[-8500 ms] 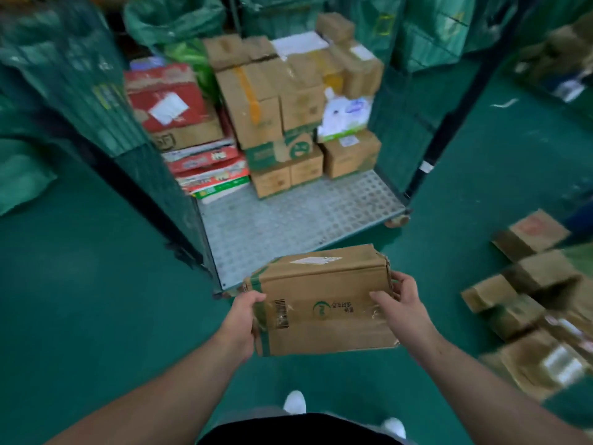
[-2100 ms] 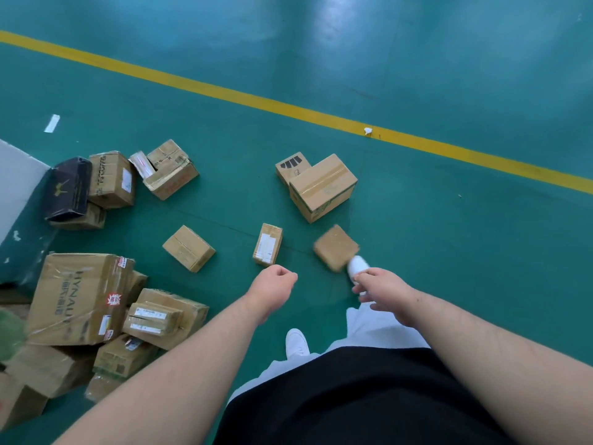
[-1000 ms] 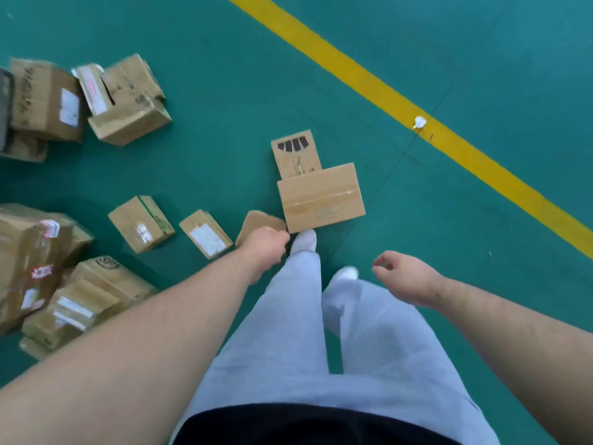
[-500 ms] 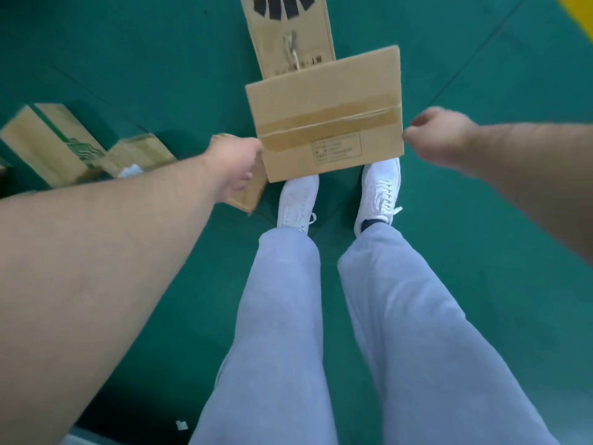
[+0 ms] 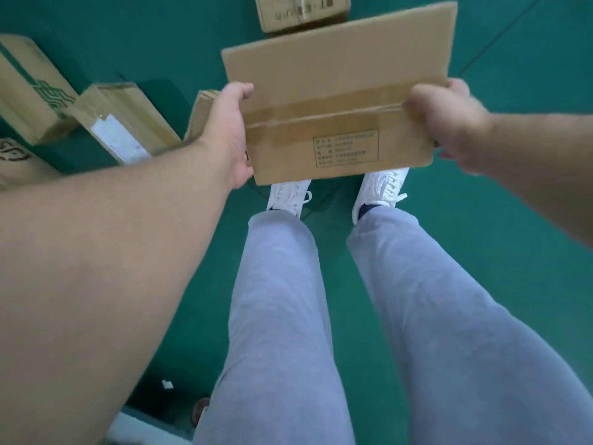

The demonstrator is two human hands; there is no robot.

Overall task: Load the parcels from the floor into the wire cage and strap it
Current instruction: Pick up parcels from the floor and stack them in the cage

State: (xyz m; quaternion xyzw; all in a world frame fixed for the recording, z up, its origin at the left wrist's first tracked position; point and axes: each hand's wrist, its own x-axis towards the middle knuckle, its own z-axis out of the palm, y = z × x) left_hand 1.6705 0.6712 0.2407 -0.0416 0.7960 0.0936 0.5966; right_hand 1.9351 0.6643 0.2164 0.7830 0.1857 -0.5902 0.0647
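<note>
A brown taped cardboard parcel point(image 5: 337, 91) with a small printed label lies just in front of my white shoes. My left hand point(image 5: 229, 133) grips its left edge, thumb on the top face and fingers underneath. My right hand point(image 5: 446, 123) grips the right edge with curled fingers. Whether the parcel touches the green floor point(image 5: 513, 203) I cannot tell. The wire cage is out of view.
Another small box point(image 5: 301, 11) lies right behind the held parcel. To the left lie a box with a white label point(image 5: 125, 123), a thin box point(image 5: 200, 114) partly hidden by my left hand, and a box with a green logo point(image 5: 29, 88).
A second ago I was stepping up to the parcel with both hands free. Since then I have bent down and both hands have closed on its two side edges.
</note>
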